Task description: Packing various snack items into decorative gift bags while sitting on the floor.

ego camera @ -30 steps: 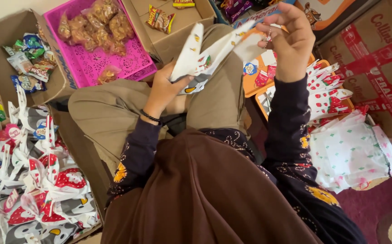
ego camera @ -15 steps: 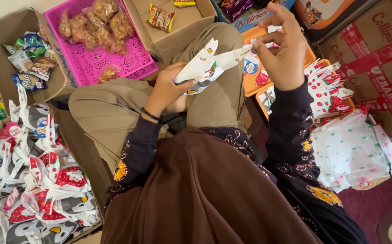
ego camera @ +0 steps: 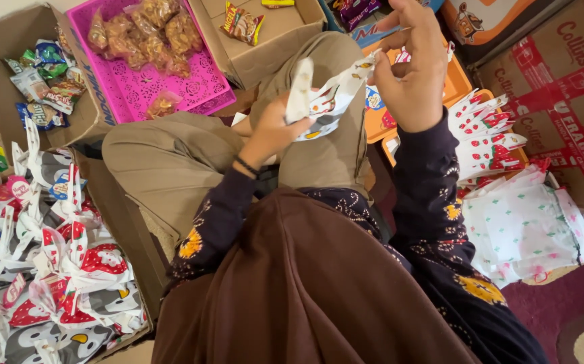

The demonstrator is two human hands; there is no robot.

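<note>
Printed plastic bag (ego camera: 325, 101) over the lap, now stretched wider between both hands than a second ago; mouth looks opened for filling; left hand (ego camera: 271, 131) fingers pinch one edge, right hand (ego camera: 416, 74) fingers pinch the other; pink tray (ego camera: 170, 94) of snacks, cardboard boxes (ego camera: 265, 57) on the floor; tied bags (ego camera: 49, 269) at the left.

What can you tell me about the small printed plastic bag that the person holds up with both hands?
The small white printed plastic bag looks thin and glossy, with cartoon pictures in red, orange and black. It is empty or nearly so, crumpled, and stretched slantwise above the person's lap. The left hand grips its lower end, where one white handle stands up; the right hand pinches its upper end. It hangs over the beige trousers.
</note>
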